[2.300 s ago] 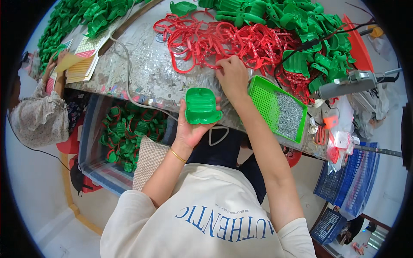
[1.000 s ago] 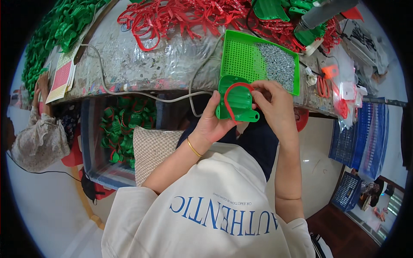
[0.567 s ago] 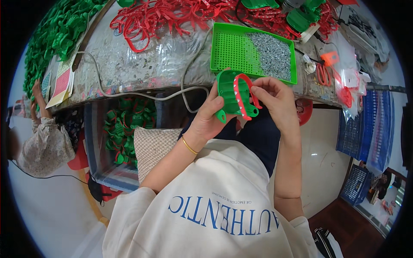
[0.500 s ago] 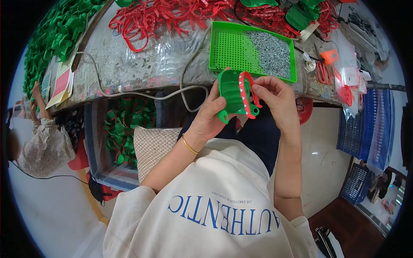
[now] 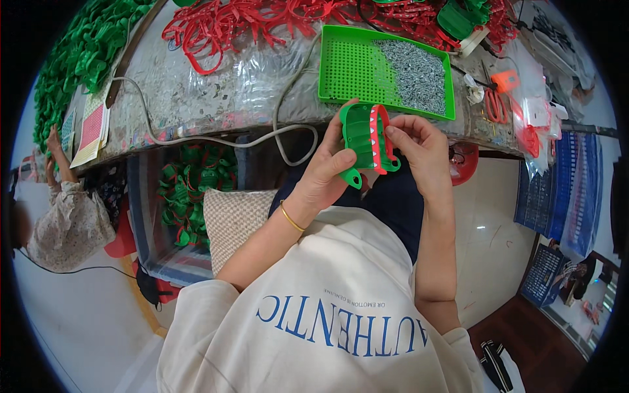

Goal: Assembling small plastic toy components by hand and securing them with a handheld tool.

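Note:
My left hand (image 5: 327,171) grips a green plastic shell (image 5: 359,139) held upright in front of my lap, just below the table edge. A red toothed ring (image 5: 379,137) sits along the shell's rim, and the fingers of my right hand (image 5: 419,149) pinch it there. Behind the hands, a green perforated tray (image 5: 354,65) on the table holds a heap of small grey metal screws (image 5: 413,65).
Red plastic rings (image 5: 216,26) are piled at the table's back, green parts (image 5: 78,52) heaped at far left. A grey cable (image 5: 216,139) trails over the table edge. A bin of green parts (image 5: 193,193) stands under the table. Another person (image 5: 65,209) sits at left.
My right hand took a red ring from the pile; both hands then came down off the table toward my lap, where the ring now sits on the green shell's rim.

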The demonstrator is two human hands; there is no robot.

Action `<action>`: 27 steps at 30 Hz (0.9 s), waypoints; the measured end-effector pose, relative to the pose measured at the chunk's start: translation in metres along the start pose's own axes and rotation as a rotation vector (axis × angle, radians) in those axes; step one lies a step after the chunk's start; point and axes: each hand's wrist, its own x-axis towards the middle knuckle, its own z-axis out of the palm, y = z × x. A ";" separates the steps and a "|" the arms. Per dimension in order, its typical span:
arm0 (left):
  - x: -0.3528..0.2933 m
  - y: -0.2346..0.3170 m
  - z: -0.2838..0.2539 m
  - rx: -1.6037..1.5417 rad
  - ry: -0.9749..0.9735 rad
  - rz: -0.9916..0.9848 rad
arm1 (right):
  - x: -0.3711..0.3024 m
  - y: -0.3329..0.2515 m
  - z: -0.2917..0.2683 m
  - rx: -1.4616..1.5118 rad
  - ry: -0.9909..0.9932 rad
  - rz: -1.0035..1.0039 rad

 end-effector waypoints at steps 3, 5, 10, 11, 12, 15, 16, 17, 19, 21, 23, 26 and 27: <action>0.000 0.001 0.000 -0.003 -0.003 0.005 | 0.000 0.001 0.002 -0.015 0.001 -0.011; 0.000 0.001 0.001 -0.011 -0.004 0.006 | 0.000 0.001 0.002 -0.014 0.010 -0.014; -0.001 0.000 -0.003 0.036 0.001 0.019 | 0.000 0.002 0.004 -0.074 -0.006 0.005; 0.000 -0.001 -0.005 0.034 0.004 0.020 | 0.000 0.003 0.005 -0.105 0.004 -0.001; 0.001 -0.003 -0.008 0.053 0.003 0.037 | 0.000 0.002 0.007 -0.107 0.003 0.001; 0.000 -0.004 -0.009 0.080 0.001 0.034 | -0.004 0.000 0.012 -0.150 0.040 0.021; 0.000 -0.003 -0.008 0.090 -0.001 0.014 | -0.004 0.000 0.013 -0.186 0.056 0.006; 0.000 -0.002 -0.007 0.089 0.001 0.013 | -0.004 0.001 0.014 -0.222 0.073 -0.009; -0.001 -0.001 -0.005 0.117 0.021 0.014 | -0.004 0.002 0.014 -0.230 0.078 -0.013; -0.001 -0.001 -0.007 0.133 0.023 0.018 | -0.004 0.003 0.015 -0.238 0.083 -0.018; -0.001 -0.001 -0.006 0.150 0.025 0.022 | -0.004 0.004 0.016 -0.229 0.087 -0.013; -0.002 0.000 -0.004 0.179 0.048 0.021 | -0.004 0.006 0.017 -0.244 0.100 -0.002; -0.002 0.000 -0.005 0.202 0.050 0.023 | -0.004 0.006 0.018 -0.244 0.099 -0.001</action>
